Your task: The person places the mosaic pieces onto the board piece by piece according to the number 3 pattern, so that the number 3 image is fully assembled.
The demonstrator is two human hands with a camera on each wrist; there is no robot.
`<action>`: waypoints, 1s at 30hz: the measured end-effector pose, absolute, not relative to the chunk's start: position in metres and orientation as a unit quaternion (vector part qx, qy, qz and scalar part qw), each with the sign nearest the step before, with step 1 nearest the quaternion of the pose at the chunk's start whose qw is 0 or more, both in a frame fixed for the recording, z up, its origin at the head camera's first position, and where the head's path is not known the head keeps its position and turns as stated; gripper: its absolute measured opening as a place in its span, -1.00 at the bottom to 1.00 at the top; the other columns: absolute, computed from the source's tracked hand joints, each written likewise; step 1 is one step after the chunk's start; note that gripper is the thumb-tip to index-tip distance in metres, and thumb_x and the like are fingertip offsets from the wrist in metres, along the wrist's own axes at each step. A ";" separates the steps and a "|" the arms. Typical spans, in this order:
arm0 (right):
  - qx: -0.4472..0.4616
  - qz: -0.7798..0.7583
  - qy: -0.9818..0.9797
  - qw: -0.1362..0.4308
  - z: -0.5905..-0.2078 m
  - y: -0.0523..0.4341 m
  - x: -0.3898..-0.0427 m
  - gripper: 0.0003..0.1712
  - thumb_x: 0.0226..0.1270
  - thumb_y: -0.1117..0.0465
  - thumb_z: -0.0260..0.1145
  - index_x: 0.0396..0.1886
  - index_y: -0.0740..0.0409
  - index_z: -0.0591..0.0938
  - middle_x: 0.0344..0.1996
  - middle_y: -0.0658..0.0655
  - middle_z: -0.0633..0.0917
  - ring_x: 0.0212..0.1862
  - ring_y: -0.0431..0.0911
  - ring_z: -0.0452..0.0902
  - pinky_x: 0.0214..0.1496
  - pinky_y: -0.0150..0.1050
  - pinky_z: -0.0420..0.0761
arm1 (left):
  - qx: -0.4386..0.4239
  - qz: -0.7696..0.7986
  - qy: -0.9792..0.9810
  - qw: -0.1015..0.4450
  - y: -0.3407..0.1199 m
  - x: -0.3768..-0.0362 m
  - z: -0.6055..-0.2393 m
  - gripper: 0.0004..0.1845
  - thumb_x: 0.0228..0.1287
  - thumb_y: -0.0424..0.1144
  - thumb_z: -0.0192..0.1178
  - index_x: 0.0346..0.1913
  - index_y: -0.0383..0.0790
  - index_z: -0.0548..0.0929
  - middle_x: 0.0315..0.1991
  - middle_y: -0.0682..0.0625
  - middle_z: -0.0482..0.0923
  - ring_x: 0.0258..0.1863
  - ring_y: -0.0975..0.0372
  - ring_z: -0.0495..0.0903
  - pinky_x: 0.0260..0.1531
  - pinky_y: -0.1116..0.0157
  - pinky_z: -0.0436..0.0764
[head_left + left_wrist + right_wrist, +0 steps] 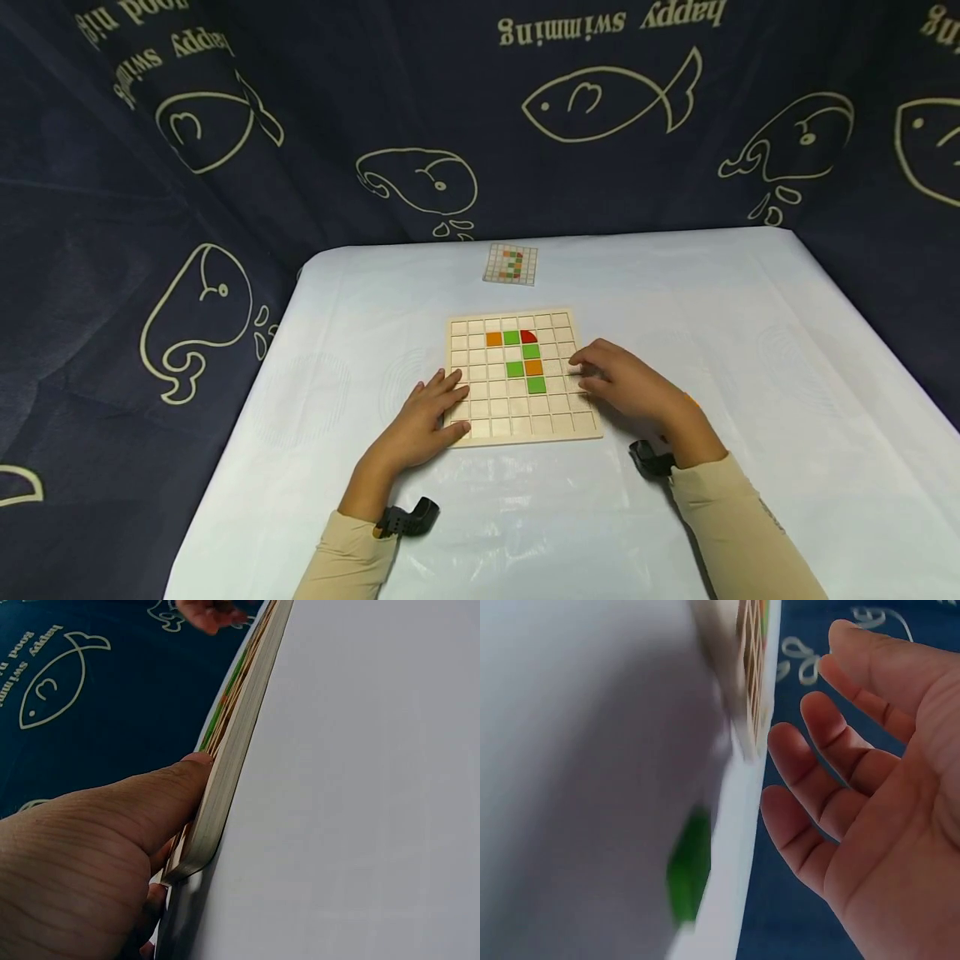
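Wooden and pale, a square grid board [522, 379] lies flat on a white surface [750, 375], with a person's two hands at its sides. The left hand [427, 417] rests spread on the board's near left corner, fingers straight and flat on the wood; the left wrist view shows its thumb [150, 799] lying against the board's edge. The right hand [626, 383] hovers at the board's right edge with relaxed, slightly bent fingers [817, 757], holding nothing. Both arms wear beige sleeves with a black wrist mount.

On the board sit coloured tiles: an orange tile [493, 339], a green tile [512, 337] and a red tile [528, 336] in one row, with more green and orange tiles below them. Beyond the board lies a small pattern card [511, 264]. A green piece [690, 862], blurred, lies on the surface near the right hand. Dark blue cloth [187, 167] printed with fish and whales surrounds the surface.
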State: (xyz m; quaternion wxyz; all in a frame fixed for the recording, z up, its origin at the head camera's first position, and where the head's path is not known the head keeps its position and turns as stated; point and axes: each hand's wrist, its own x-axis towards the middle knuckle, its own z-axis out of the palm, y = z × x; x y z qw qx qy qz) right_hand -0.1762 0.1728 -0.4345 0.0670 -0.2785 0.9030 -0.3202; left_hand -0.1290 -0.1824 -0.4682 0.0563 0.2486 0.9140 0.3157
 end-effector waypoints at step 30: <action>-0.138 -0.290 0.943 0.088 -0.437 0.298 -0.125 -0.61 0.29 0.28 0.39 0.09 0.26 0.59 0.01 0.24 0.63 0.02 0.11 0.54 0.05 0.01 0.53 | 0.249 0.312 0.915 0.062 -0.183 -0.129 -0.470 -0.36 0.38 -0.06 0.26 0.43 -0.27 0.41 0.53 -0.09 0.12 0.54 -0.02 -0.06 0.44 -0.14 -0.12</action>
